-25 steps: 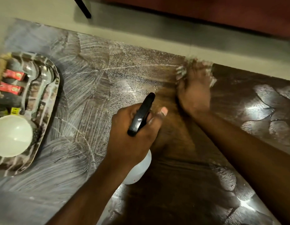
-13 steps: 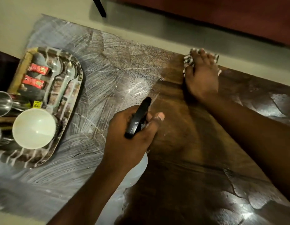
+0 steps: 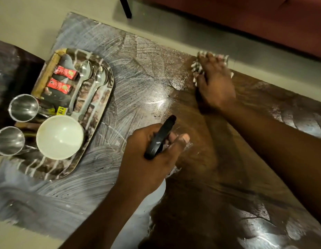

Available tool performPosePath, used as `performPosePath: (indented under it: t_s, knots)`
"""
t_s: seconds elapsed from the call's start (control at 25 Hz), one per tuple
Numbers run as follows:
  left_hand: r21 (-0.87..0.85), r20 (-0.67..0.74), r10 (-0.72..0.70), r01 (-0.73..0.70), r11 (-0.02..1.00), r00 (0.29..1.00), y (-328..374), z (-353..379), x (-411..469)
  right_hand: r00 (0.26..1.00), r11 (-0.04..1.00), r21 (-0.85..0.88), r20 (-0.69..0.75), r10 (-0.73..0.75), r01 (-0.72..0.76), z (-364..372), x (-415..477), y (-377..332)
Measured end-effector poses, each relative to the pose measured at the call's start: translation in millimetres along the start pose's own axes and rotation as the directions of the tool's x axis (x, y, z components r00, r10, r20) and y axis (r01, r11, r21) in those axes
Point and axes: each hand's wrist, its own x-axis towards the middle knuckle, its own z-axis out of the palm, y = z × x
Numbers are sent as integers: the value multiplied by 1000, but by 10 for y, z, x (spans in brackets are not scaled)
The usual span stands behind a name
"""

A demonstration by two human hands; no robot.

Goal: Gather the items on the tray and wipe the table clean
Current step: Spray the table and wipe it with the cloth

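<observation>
Two hands busy: your left hand (image 3: 152,159) curls round the black trigger head of the spray bottle (image 3: 161,137), mid desk (image 3: 210,203). Your right hand (image 3: 215,83) lies flat, fingers straight, pressing the striped cloth (image 3: 196,69) on the desk by its far edge. The tray (image 3: 53,168) sits far left, holding two spoons (image 3: 82,76), two red sachets (image 3: 65,71) and a white bowl (image 3: 60,137)

Dim warm light, glare on the wet table (image 3: 161,102), soft motion blur, wide-angle bending at edges.
</observation>
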Motion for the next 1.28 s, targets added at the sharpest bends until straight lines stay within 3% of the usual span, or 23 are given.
performPosePath:
  t_s: [0.04, 0.08, 0.16, 0.2, 0.24, 0.28, 0.32, 0.36, 0.4, 0.44, 0.48, 0.52, 0.6, 0.68, 0.76, 0.8, 0.84, 0.88, 0.96, 1.04, 1.08, 1.16, 1.28]
  knots:
    - [11, -1, 0, 0, 1000, 1000, -10, -34, -17, 993, 993, 43, -32, 111, -110, 32, 25, -115]
    - [28, -3, 6, -6, 1000, 1000, -31, -70, -28, 991, 990, 64, -29, 127, -125, 82, -3, -272]
    - [54, -12, 16, -15, 998, 1000, -89, -135, -48, 991, 993, 44, 83, -109, 105, 230, -200, -572]
    - [62, -19, 16, -15, 998, 1000, -118, -161, -59, 928, 945, 22, 184, -324, 326, 300, -335, -676]
    - [70, -29, 17, -15, 997, 999, -144, -190, -69, 796, 836, 13, 300, -526, 548, 336, -457, -727]
    - [77, -38, 19, -16, 997, 999, -164, -221, -77, 645, 704, 10, 392, -656, 710, 333, -486, -707]
    - [76, -44, 22, -19, 997, 999, -188, -246, -82, 571, 623, -11, 415, -709, 782, 304, -406, -643]
    - [61, -47, 22, -19, 998, 999, -212, -270, -89, 618, 655, -48, 389, -683, 754, 286, -281, -576]
    - [38, -44, 23, -21, 999, 999, -232, -298, -92, 747, 768, -81, 320, -583, 635, 264, -147, -528]
    - [15, -38, 28, -27, 1000, 999, -249, -332, -98, 884, 893, -88, 212, -417, 442, 223, -24, -510]
    - [-2, -31, 34, -34, 999, 999, -265, -360, -103, 969, 971, -61, 103, -224, 231, 189, 78, -514]
    - [-14, -25, 37, -37, 999, 999, -277, -383, -112, 998, 998, -12, 35, -55, 56, 182, 132, -562]
    - [-16, -26, 37, -37, 999, 999, -310, -442, -133, 999, 998, 46, 23, 42, -43, 234, 96, -809]
    - [4, -30, 43, -43, 999, 999, -338, -495, -144, 963, 973, 35, 136, -231, 229, 309, -76, -1052]
    - [27, -36, 41, -40, 999, 999, -360, -540, -151, 747, 787, -3, 320, -583, 617, 371, -202, -1125]
    - [36, -38, 41, -40, 999, 998, -373, -569, -149, 673, 716, -18, 359, -647, 698, 366, -136, -1117]
    - [44, -38, 40, -39, 998, 998, -383, -597, -149, 704, 736, -46, 337, -626, 676, 344, -16, -1096]
    - [56, -36, 42, -40, 998, 998, -396, -628, -149, 805, 824, -67, 271, -528, 563, 331, 126, -1062]
    - [106, -34, 62, -58, 993, 998, -426, -704, -157, 972, 976, -56, 119, -202, 210, 279, 362, -1043]
    - [132, -35, 63, -58, 990, 997, -449, -769, -172, 999, 1000, -2, 35, -19, 19, 283, 456, -1126]
    - [121, -37, 57, -52, 991, 998, -458, -793, -182, 999, 999, 41, 34, -33, 32, 294, 427, -1223]
    - [108, -25, 59, -56, 993, 998, -473, -823, -204, 962, 967, 82, 117, -248, 239, 379, 160, -1357]
    - [114, 0, 47, -46, 992, 999, -513, -856, -250, 702, 750, 18, 337, -628, 662, 545, -550, -1318]
